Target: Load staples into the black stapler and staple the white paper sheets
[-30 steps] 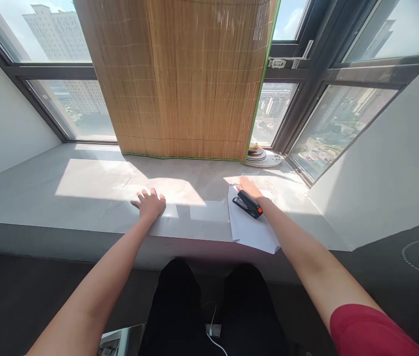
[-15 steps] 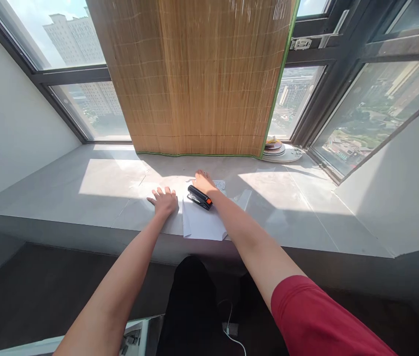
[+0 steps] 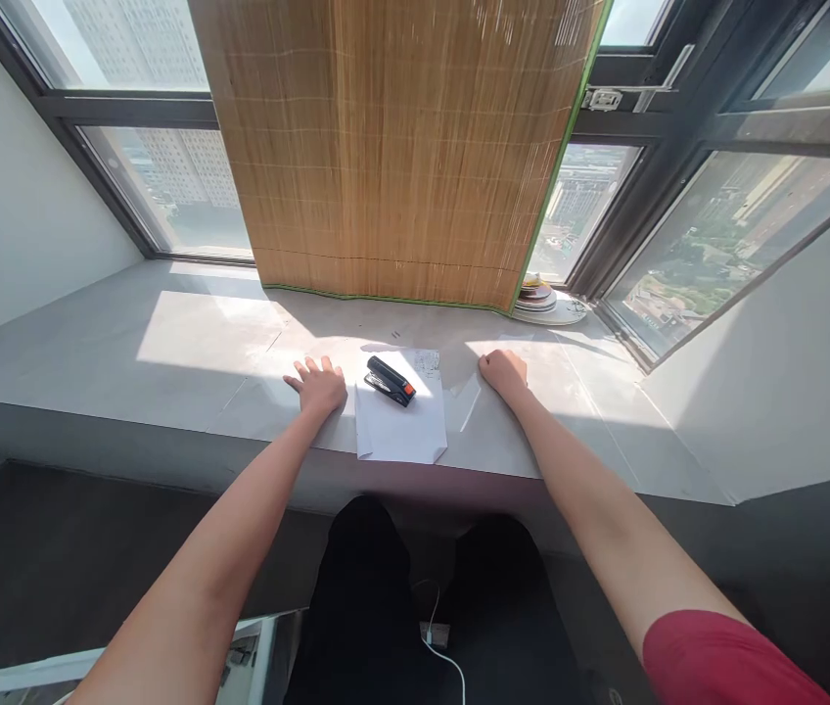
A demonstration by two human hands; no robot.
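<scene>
A black stapler [image 3: 390, 381] with an orange patch at one end lies on white paper [image 3: 401, 431] on the sill. Writing shows near the paper's upper right corner. Left of the paper, my left hand [image 3: 318, 386] rests on the sill with its fingers spread and nothing in it. My right hand [image 3: 504, 372] is closed in a fist on the sill, right of the paper and apart from the stapler. Its palm is turned away, so anything inside is hidden. Beyond the paper lie tiny dark marks or bits [image 3: 395, 335], too small to name.
A bamboo blind [image 3: 400, 157] hangs in front of the window, its lower edge above the sill [image 3: 187, 392]. Stacked plates [image 3: 543, 302] stand in the far right corner. Beside the paper is a clear, shiny piece [image 3: 463, 401]. Below, a white cable [image 3: 448, 656] runs between my legs.
My right hand has moved right, from just beyond the stapler to the bare sill, and is now a fist. The stapler and paper are uncovered. My left hand stays spread in place.
</scene>
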